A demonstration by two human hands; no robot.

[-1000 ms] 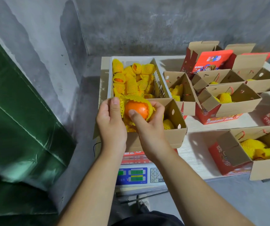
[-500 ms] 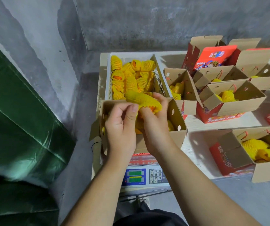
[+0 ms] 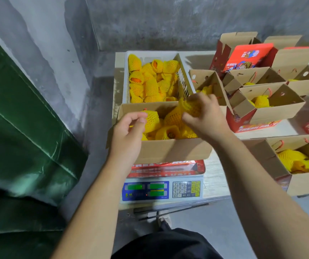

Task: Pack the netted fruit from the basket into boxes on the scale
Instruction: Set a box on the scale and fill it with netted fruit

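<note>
A white basket (image 3: 126,77) at the back holds several fruits in yellow foam nets (image 3: 151,85). In front of it an open cardboard box (image 3: 168,151) stands on the scale (image 3: 161,189) and has several netted fruits (image 3: 168,131) inside. My right hand (image 3: 204,116) grips one netted fruit (image 3: 190,107) over the box's right half. My left hand (image 3: 129,131) hovers at the box's left edge with fingers loosely curled, beside another netted fruit (image 3: 151,119), holding nothing.
Several open cardboard boxes with netted fruit stand on the table to the right (image 3: 273,107), one nearer at the front right (image 3: 303,165). A red printed box (image 3: 247,57) is at the back. A grey wall and a green sheet (image 3: 19,128) are on the left.
Both hands held one netted fruit together over the box. Now the left hand has let go and drawn left, while the right hand holds the fruit further right over the box.
</note>
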